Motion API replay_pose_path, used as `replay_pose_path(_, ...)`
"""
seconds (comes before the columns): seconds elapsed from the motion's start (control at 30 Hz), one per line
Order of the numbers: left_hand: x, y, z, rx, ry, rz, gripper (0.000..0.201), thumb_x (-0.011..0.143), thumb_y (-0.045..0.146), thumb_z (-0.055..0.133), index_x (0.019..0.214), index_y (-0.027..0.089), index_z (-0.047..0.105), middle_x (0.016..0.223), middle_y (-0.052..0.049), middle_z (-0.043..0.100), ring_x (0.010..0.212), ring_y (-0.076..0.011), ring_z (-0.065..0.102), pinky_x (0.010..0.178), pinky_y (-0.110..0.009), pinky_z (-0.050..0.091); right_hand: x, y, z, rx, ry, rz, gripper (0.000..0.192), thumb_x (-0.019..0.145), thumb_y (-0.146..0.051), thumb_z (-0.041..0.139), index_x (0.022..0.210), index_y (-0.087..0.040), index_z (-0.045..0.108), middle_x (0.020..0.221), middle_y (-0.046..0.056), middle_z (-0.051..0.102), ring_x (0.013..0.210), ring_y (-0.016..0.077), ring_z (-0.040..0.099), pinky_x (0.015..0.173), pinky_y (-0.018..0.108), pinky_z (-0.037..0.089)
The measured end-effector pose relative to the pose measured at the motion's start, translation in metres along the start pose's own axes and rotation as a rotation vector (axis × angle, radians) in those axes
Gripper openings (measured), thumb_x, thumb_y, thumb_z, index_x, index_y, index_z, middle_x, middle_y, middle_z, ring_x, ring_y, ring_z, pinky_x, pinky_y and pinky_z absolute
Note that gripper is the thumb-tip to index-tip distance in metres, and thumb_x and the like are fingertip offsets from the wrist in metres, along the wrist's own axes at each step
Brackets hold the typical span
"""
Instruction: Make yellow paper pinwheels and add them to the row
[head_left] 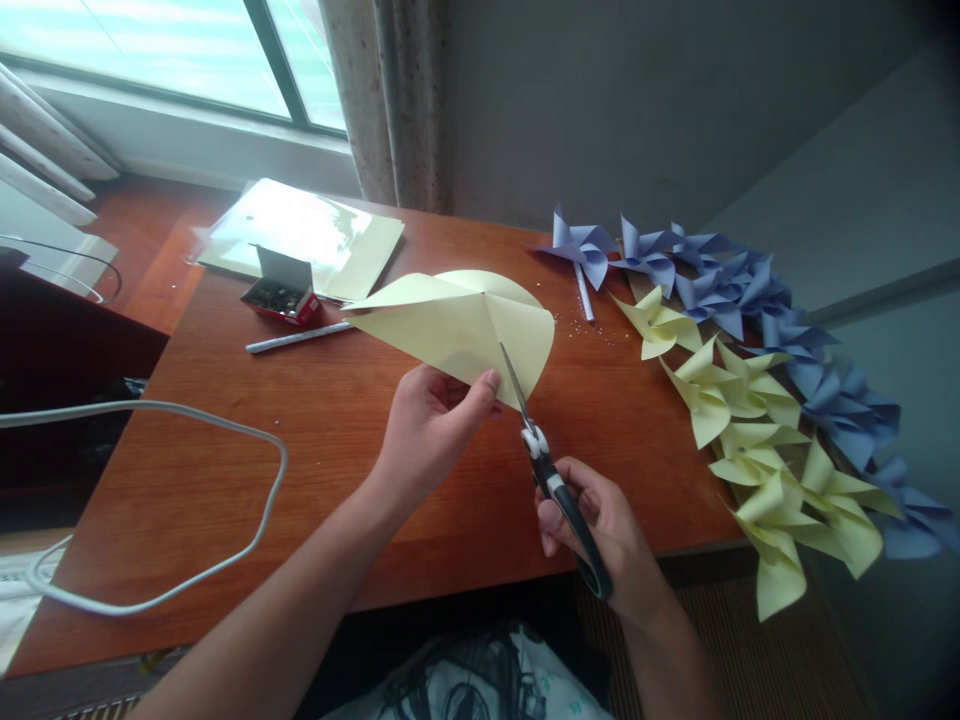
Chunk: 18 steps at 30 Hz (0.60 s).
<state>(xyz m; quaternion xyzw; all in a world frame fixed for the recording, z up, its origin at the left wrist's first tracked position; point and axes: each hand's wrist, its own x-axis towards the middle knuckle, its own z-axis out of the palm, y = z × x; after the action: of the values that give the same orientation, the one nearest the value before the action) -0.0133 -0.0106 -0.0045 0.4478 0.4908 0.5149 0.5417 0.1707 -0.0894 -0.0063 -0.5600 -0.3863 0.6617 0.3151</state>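
Observation:
My left hand [442,415] pinches the near edge of a sheet of yellow paper [442,335], thumb on top and fingers underneath. The sheet is held above the table, with curved flaps and creases meeting near its middle. In my right hand [592,510] is a pair of scissors [551,470] with black and grey handles. Their blades lie at the paper's near right part, pointing toward its centre, and look nearly closed. Part of the lower blade is hidden by the paper.
A small open box [281,295] of dark bits and a rolled paper stick [296,338] lie left of the paper. Behind is a stack of yellow sheets [375,250] in plastic. Blue pinwheels [720,290] and yellow pinwheels [705,395] line the right side. A white cable [277,480] loops at left.

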Motion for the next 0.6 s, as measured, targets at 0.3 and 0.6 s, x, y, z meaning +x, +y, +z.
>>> replay_pose_path(0.3, 0.0007, -0.0005, -0.0003, 0.011, -0.005, 0.005, 0.016, 0.086, 0.027, 0.070, 0.076, 0.014, 0.070, 0.071, -0.005, 0.076, 0.061, -0.0155, 0.070, 0.055, -0.021, 0.053, -0.0009, 0.0006, 0.0000, 0.006, 0.010, -0.008, 0.040, 0.073, -0.047, 0.084, 0.082, -0.018, 0.058, 0.069, -0.004, 0.055, 0.055, 0.0090, 0.053, 0.053, 0.020, 0.043)
replay_pose_path(0.6, 0.0004, 0.0001, -0.0004, -0.005, -0.005, 0.009, 0.018, 0.086, 0.027, 0.070, 0.076, 0.013, 0.070, 0.065, -0.003, 0.073, 0.060, -0.0154, 0.069, 0.055, -0.021, 0.052, -0.0005, 0.0007, 0.0004, 0.004, 0.024, -0.015, 0.041, 0.071, -0.047, 0.085, 0.080, -0.018, 0.058, 0.066, -0.004, 0.056, 0.052, 0.0092, 0.053, 0.052, 0.021, 0.043)
